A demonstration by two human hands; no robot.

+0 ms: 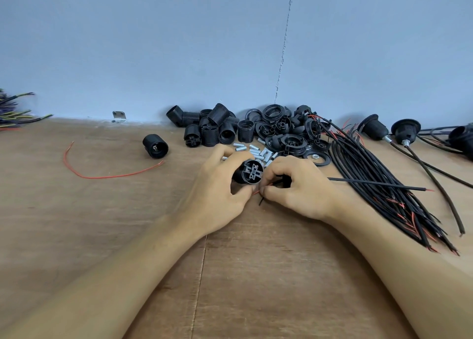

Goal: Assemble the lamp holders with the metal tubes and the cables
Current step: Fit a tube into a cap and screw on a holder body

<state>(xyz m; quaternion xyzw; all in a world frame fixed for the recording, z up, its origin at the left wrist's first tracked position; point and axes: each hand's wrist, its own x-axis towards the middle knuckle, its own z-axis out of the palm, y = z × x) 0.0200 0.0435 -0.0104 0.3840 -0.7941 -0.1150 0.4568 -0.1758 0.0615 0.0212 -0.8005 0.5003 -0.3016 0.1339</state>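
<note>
A holder (248, 172) is being gripped by the left hand (217, 192), and a cable (371, 183) is being pinched by the right hand (299, 187). Tubes (258, 154) are lying at twelve o'clock and a cable bundle (399, 205) at three; open tabletop (256, 274) is showing at six.

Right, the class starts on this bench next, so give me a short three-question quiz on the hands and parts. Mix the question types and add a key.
1. Multiple choice: what does the left hand grip?
A. a metal tube
B. a black lamp holder
C. a loose nut

2. True or false: the bundle of black cables lies to the left of both hands.

3. Fill the gap: the right hand pinches the end of a single black ____, beside the holder.

Key
1. B.
2. False: the bundle lies to the right of both hands.
3. cable
</note>
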